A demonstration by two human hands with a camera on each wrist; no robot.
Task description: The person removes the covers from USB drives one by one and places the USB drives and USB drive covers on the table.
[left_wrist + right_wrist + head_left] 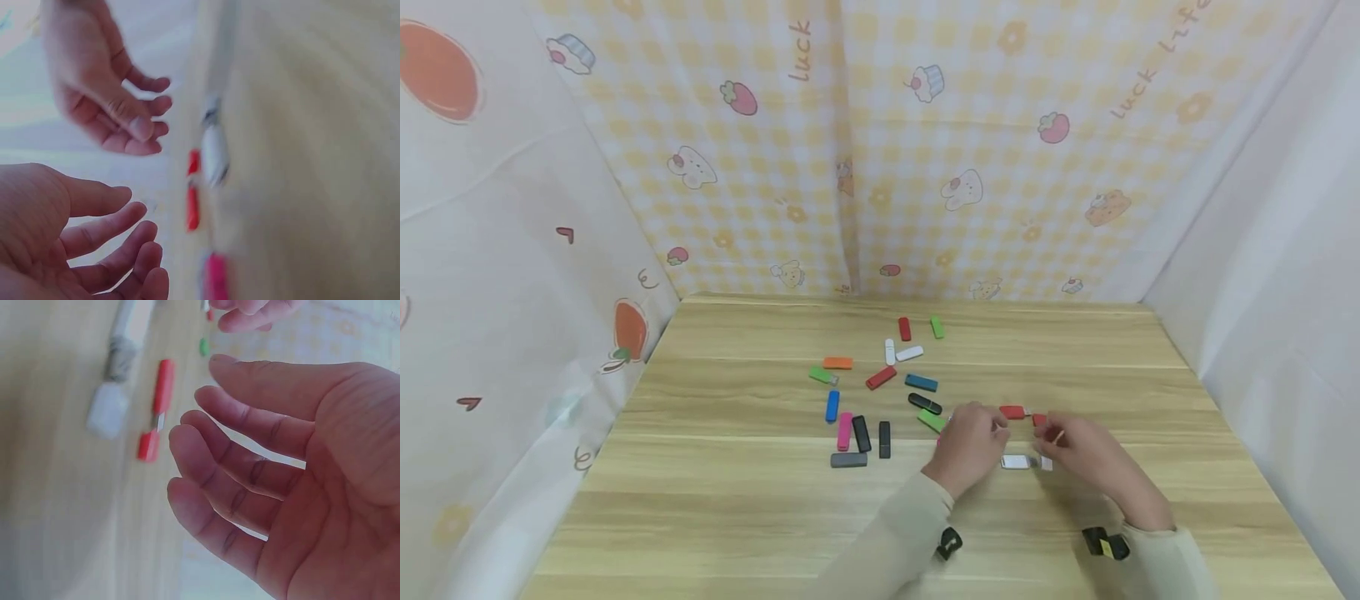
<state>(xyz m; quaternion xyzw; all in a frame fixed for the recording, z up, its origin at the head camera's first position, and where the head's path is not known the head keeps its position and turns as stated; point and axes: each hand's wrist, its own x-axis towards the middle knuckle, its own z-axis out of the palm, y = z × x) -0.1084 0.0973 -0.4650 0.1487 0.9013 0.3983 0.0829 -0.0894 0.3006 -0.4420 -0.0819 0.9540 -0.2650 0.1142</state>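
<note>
My left hand (970, 446) hovers above the table, fingers loosely bent and holding nothing. To its right, my right hand (1086, 450) is likewise bare, its thumb and fingers apart in the right wrist view. Between them lies a red USB stick (1012, 412), its metal plug toward a small red cap (148, 447). Nearer the person is a white USB stick (1016, 462), with a white cap (107, 411) at its plug end. Whether either cap touches its plug, I cannot tell. A pink USB stick (216, 278) and a green one (932, 420) lie partly behind my left hand.
Several other USB sticks are scattered left and behind, among them a black one (884, 439), a blue one (832, 406), an orange one (838, 363) and a grey one (848, 460). A patterned cloth (895, 167) hangs along the wooden table's (760, 533) back edge.
</note>
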